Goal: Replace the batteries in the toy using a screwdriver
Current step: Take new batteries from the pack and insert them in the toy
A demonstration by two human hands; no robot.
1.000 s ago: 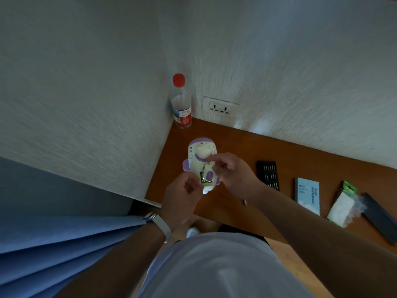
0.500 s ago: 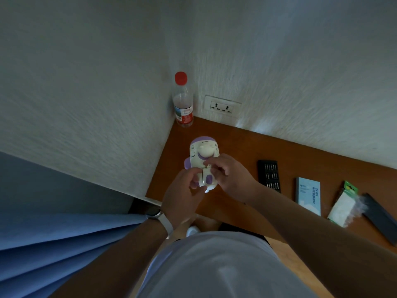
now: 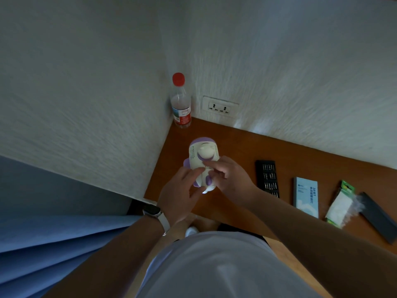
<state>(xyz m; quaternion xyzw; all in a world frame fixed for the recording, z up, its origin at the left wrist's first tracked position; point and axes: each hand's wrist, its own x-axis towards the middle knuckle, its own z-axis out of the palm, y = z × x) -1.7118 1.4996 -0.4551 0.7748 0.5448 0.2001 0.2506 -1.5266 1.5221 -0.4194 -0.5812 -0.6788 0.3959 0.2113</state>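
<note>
Since a second ago my right hand [image 3: 231, 179] pressed the cover shut; the open compartment is gone. Both it and my left hand [image 3: 179, 191] grasp the toy [image 3: 202, 160], above the surface [image 3: 300, 151], near the bottle [image 3: 181, 104]. Risk: unscrewed cover pops off if grip loosens.

Dim white textured walls [image 3: 86, 82] corner an orange-brown wooden desk [image 3: 300, 160].
</note>
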